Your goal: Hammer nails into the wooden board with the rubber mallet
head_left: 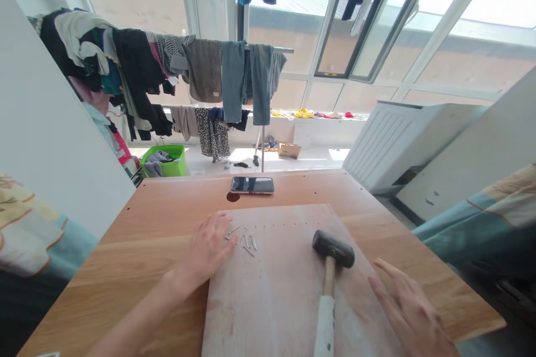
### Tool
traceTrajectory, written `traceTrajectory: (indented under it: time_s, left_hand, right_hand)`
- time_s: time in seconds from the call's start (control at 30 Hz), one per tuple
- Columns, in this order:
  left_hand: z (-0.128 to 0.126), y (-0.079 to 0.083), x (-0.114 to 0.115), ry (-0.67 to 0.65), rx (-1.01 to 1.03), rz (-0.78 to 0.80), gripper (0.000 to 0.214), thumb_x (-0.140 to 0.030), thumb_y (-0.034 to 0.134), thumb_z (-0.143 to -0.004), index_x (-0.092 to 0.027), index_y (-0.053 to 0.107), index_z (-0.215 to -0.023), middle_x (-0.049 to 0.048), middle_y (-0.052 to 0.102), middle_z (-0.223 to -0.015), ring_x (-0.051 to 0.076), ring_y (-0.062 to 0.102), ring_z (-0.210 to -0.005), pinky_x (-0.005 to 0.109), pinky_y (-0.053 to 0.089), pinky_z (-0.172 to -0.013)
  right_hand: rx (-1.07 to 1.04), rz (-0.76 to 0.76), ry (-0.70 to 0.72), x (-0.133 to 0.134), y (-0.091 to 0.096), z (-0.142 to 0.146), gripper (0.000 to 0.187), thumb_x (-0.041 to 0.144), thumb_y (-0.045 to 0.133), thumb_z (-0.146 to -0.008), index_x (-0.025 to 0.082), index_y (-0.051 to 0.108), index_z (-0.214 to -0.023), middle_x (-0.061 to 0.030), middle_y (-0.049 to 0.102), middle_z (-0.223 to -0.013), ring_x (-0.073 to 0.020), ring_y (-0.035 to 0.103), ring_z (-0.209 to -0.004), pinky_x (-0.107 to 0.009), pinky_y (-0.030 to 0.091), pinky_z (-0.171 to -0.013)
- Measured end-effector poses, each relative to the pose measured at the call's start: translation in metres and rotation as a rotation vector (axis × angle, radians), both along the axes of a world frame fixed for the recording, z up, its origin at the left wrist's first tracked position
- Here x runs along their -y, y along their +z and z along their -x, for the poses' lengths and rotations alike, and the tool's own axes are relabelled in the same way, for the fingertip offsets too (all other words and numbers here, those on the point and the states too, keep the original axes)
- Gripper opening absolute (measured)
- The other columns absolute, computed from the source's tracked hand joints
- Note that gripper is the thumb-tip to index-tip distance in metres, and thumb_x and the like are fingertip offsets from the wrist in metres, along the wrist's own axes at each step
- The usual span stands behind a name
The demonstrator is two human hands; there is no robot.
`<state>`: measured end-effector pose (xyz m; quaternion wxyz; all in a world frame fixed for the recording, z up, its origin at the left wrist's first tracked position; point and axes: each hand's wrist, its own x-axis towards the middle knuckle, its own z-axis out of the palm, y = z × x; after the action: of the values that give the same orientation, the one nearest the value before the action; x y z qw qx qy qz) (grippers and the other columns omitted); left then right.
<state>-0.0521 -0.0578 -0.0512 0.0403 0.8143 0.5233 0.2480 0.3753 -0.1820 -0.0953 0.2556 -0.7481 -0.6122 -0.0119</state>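
Observation:
A pale wooden board [276, 290] lies flat on the wooden table [138, 268]. My left hand [210, 248] rests at its upper left edge, fingers stretched out beside a small loose group of nails [247, 241]. On the right part of the board lies a mallet [334, 248] with a black head; its handle, wood and then white, points toward me. My right hand [408, 304] is at the board's right edge, fingers extended, right of the mallet and not touching it. A row of small marks or holes runs across the board's far end.
A phone [252, 185] lies near the table's far edge, beside a round dark hole [233, 197]. Beyond stand a rack of hanging clothes [205, 70], a green basket [176, 164] and a white ribbed appliance [385, 136]. Patterned curtains [489, 223] hang at both sides.

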Motion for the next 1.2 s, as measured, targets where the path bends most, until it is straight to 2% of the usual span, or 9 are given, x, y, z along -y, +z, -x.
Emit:
traceTrajectory:
  time_s: [0.1, 0.23, 0.37, 0.47, 0.6, 0.77, 1.07, 1.2]
  left_hand:
    - [0.004, -0.009, -0.009, 0.015, 0.014, -0.011, 0.024, -0.037, 0.055, -0.095, -0.021, 0.063, -0.112, 0.0108, 0.062, -0.119, 0.029, 0.061, -0.109, 0.048, 0.049, -0.096]
    - [0.001, -0.008, -0.012, 0.000, 0.035, -0.029, 0.018, -0.036, 0.054, -0.096, -0.023, 0.064, -0.104, 0.0093, 0.063, -0.115, 0.029, 0.059, -0.109, 0.048, 0.045, -0.097]
    - [-0.008, -0.007, -0.027, -0.036, 0.070, 0.013, 0.017, -0.036, 0.053, -0.095, -0.021, 0.060, -0.090, 0.0077, 0.063, -0.106, 0.027, 0.059, -0.104, 0.047, 0.043, -0.097]
    - [-0.008, -0.012, -0.035, -0.049, 0.100, 0.030, 0.015, -0.035, 0.052, -0.094, -0.021, 0.058, -0.090, 0.0078, 0.063, -0.106, 0.028, 0.059, -0.106, 0.047, 0.042, -0.098]
    - [-0.004, -0.017, -0.037, -0.073, 0.095, 0.034, 0.011, -0.032, 0.055, -0.088, -0.022, 0.059, -0.090, 0.0087, 0.063, -0.112, 0.029, 0.058, -0.112, 0.047, 0.042, -0.099]
    - [-0.003, -0.018, -0.038, -0.058, 0.109, 0.011, 0.009, -0.031, 0.055, -0.084, -0.022, 0.059, -0.084, 0.0086, 0.065, -0.109, 0.029, 0.060, -0.110, 0.045, 0.045, -0.096]
    - [0.000, -0.022, -0.043, -0.083, 0.142, 0.058, 0.018, -0.034, 0.054, -0.086, -0.021, 0.064, -0.079, 0.0111, 0.065, -0.114, 0.031, 0.060, -0.115, 0.049, 0.044, -0.101]
    - [0.004, -0.020, -0.045, -0.127, 0.125, 0.081, 0.022, -0.036, 0.053, -0.090, -0.021, 0.066, -0.080, 0.0117, 0.066, -0.117, 0.031, 0.061, -0.116, 0.049, 0.045, -0.101]
  right_hand:
    - [-0.134, 0.053, -0.086, 0.005, 0.003, -0.006, 0.051, 0.063, 0.043, -0.091, 0.023, 0.068, -0.110, -0.0127, 0.074, -0.118, -0.0340, 0.070, -0.113, -0.055, 0.056, -0.099]
    - [-0.193, 0.055, -0.053, 0.013, 0.002, -0.002, 0.043, 0.063, 0.046, -0.090, 0.027, 0.071, -0.092, -0.0090, 0.072, -0.107, -0.0301, 0.072, -0.101, -0.048, 0.060, -0.091]
    - [-0.145, 0.014, -0.004, 0.013, 0.002, 0.013, 0.038, 0.059, 0.050, -0.092, 0.027, 0.071, -0.093, -0.0082, 0.068, -0.106, -0.0292, 0.068, -0.106, -0.046, 0.057, -0.095]
    - [-0.130, -0.025, -0.024, 0.012, 0.005, 0.021, 0.036, 0.056, 0.050, -0.094, 0.026, 0.069, -0.093, -0.0075, 0.066, -0.105, -0.0283, 0.067, -0.103, -0.045, 0.056, -0.093]
    - [-0.123, -0.012, -0.030, 0.012, 0.010, 0.027, 0.033, 0.053, 0.049, -0.097, 0.027, 0.068, -0.093, -0.0057, 0.066, -0.104, -0.0267, 0.067, -0.103, -0.042, 0.056, -0.092]
    - [-0.086, -0.033, -0.039, 0.011, 0.018, 0.033, 0.030, 0.049, 0.049, -0.098, 0.026, 0.068, -0.093, -0.0059, 0.065, -0.104, -0.0265, 0.066, -0.103, -0.042, 0.056, -0.092]
    - [-0.062, -0.023, -0.029, 0.012, 0.022, 0.038, 0.025, 0.043, 0.049, -0.100, 0.026, 0.066, -0.093, -0.0059, 0.066, -0.104, -0.0254, 0.064, -0.104, -0.041, 0.053, -0.094]
    - [-0.040, -0.065, -0.025, 0.013, 0.023, 0.039, 0.035, 0.051, 0.046, -0.100, 0.024, 0.067, -0.093, -0.0084, 0.066, -0.102, -0.0286, 0.064, -0.104, -0.046, 0.052, -0.095]
